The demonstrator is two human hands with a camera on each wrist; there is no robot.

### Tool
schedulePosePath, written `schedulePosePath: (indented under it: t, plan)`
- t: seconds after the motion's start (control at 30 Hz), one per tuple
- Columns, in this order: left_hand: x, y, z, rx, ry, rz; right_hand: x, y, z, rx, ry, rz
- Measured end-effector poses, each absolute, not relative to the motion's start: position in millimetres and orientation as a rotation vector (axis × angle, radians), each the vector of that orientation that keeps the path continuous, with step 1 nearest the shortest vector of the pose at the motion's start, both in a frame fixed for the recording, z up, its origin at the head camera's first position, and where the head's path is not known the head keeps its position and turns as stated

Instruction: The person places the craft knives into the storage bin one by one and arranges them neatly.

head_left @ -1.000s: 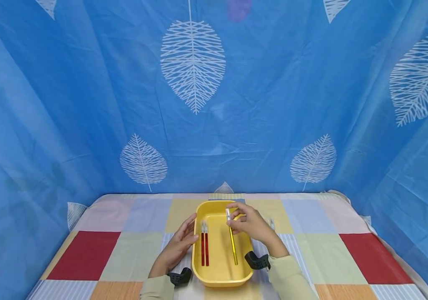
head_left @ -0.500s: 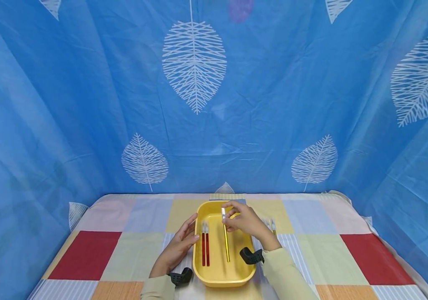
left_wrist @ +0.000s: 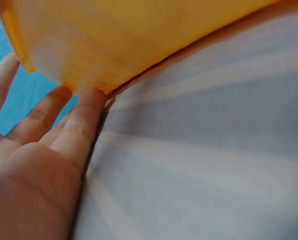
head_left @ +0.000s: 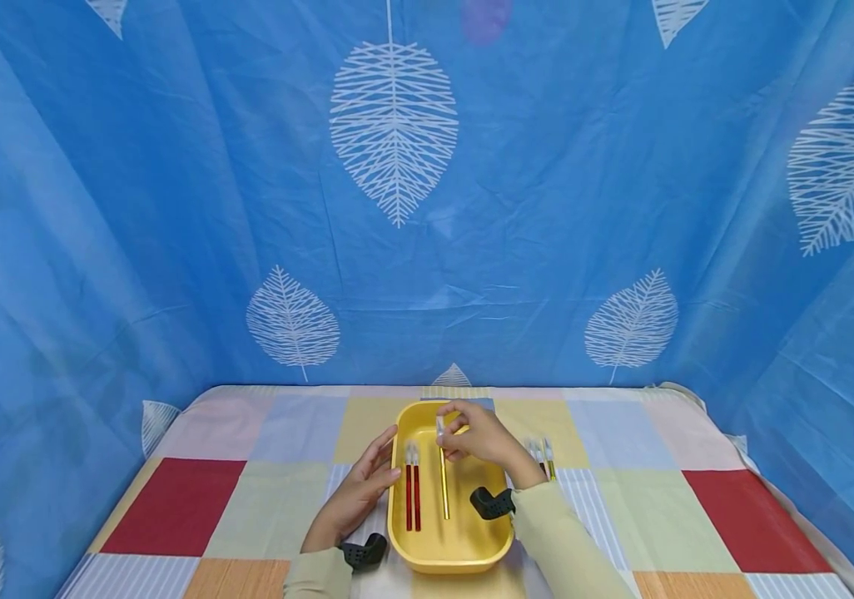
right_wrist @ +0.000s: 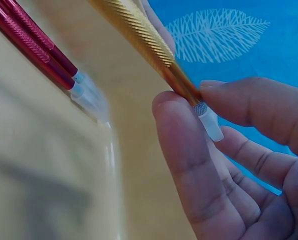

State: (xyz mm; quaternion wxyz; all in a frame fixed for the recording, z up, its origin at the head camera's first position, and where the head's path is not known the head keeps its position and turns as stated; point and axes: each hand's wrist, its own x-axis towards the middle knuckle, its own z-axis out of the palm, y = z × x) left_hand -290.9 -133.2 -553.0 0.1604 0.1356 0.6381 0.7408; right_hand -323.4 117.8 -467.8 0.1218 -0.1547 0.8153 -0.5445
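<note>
With fingers (right_wrist: 186, 160) of the right hand (head_left: 478, 435), pinching the gold pen (head_left: 444, 487) just short of its tip. Across the upper frame, blue curtain (head_left: 502, 208); below, patchwork cloth (head_left: 270, 507); at bottom centre, yellow tray (head_left: 449, 567) — touched along its left wall by the left hand (head_left: 355, 492), fingers extended. In the tray's left half, two red pens (head_left: 417, 499), side by side; toward its middle, the gold pen, slanted — resting on the floor or clear of it, impossible to tell. At the gold pen's end, clear cap (right_wrist: 211, 126).

Liable to swing from so short a hold at one end, and, if released tilted, to roll into the red pens, given round barrels. Also possible: skidding of the tray from too light a touch at left; scattering of loose pens (head_left: 550, 457) at lower right by the sleeve (head_left: 573, 545); loss of the cap from a tug there.
</note>
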Motion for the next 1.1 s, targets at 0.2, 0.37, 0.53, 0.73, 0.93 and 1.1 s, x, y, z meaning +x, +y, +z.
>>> schedulePosePath:
  t: [0.2, 0.37, 0.53, 0.73, 0.93, 1.1]
  plan:
    - [-290.8, -132.8, -552.9, 0.391, 1.827, 2.113, -328.0, 112.8, -473.4, -0.444, 2.397, -1.582]
    - [-290.8, -132.5, -553.4, 0.396, 1.828, 2.112, -330.4, 110.8, -476.5, -0.424, 2.400, -1.582]
    - [-291.0, -133.2, -553.9, 0.402, 1.817, 2.114, -331.5, 108.4, -478.7, -0.426, 2.391, -1.569]
    - [-291.0, -133.6, -553.6, 0.392, 1.813, 2.118, -332.9, 102.6, -479.3, -0.405, 2.379, -1.555]
    - [-291.7, -133.4, -553.6, 0.393, 1.806, 2.120, -333.9, 95.4, -479.8, -0.338, 2.402, -1.512]
    - [-292.0, -133.4, -553.4, 0.394, 1.802, 2.122, -335.1, 88.5, -480.6, -0.303, 2.435, -1.453]
